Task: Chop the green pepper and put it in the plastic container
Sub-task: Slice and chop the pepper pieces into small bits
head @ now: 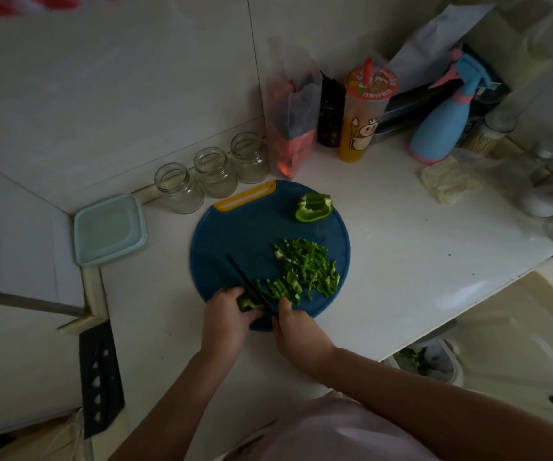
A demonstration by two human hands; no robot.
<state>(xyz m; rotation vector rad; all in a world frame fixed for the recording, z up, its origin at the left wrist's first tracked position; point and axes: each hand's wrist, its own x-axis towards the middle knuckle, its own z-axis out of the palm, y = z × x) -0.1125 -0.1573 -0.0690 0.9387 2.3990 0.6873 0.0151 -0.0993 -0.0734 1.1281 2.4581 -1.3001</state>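
The green pepper piece (248,302) sits on the board (235,234) under the left hand (225,316), fingers curled round it, steadying it so the knife (248,280) gripped in the right hand (296,332) can slice.

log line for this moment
step: slicing | left hand: holds pepper piece | right hand: grips knife | strips: piled on board

Dim light, white tiled wall (135,78), white counter (401,244) in corner, maybe cupboard front (518,327) lower rt.
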